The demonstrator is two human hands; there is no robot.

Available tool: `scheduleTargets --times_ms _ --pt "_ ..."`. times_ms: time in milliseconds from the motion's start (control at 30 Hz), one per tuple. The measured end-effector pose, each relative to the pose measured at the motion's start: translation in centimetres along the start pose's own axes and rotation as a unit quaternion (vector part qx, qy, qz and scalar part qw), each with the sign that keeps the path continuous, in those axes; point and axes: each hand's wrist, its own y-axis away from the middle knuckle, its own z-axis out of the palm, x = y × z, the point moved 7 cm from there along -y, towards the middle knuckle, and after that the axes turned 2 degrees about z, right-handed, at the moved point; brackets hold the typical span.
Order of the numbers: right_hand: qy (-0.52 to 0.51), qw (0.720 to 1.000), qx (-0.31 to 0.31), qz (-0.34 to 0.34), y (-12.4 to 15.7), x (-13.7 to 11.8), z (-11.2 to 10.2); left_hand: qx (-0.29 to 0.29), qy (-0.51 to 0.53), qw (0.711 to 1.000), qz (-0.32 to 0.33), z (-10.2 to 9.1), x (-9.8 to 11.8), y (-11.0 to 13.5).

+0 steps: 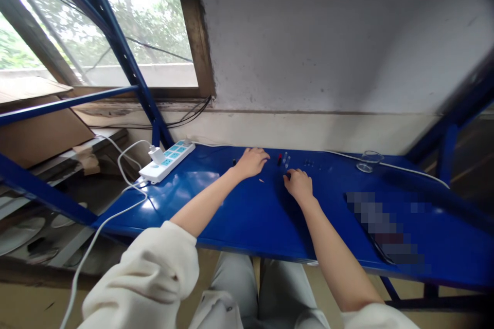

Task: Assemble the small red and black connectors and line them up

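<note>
My left hand (252,162) is over the back middle of the blue tabletop (247,216), palm down, with its fingers apart and nothing visible in them. Just right of its fingertips is a small red and black piece (280,159). Beside that piece are small clear tubes (284,158), too small to make out well. My right hand (299,184) rests close in front of the tubes. Its fingers are curled together, and whatever they hold is hidden. A tiny pale scrap (261,180) lies between the hands, and a small dark piece (233,162) is left of my left hand.
On the left is a white power strip (168,162) with a plug and cable. Several tiny clear pieces (309,163) lie right of the tubes. Further right are a clear glass dish (369,162) and a blurred-out flat object (382,231). Blue rack posts (111,36) rise at the side.
</note>
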Motion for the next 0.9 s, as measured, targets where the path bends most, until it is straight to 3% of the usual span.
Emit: scheduleTargets --times_ms 133,233,400,667,900 --pt "-0.010 1.000 -0.016 -0.007 0.1 -0.3 0.3 -0.035 0.000 0.999 -0.011 3.7 2.4 -0.5" --pt "-0.013 1.000 -0.027 -0.007 0.1 -0.5 0.5 -0.030 -0.016 0.997 -0.075 5.9 2.7 -0.9" --pt "-0.014 0.999 -0.044 0.001 0.1 -0.5 0.8 -0.018 -0.033 0.988 -0.150 7.7 2.5 -1.7" --pt "-0.017 0.998 -0.063 0.004 0.2 -0.7 1.2 0.049 -0.042 0.989 -0.135 6.4 2.7 -2.5" --pt "0.007 0.998 -0.068 0.015 0.0 -0.8 2.5 0.096 0.091 0.980 -0.150 4.2 1.7 0.0"
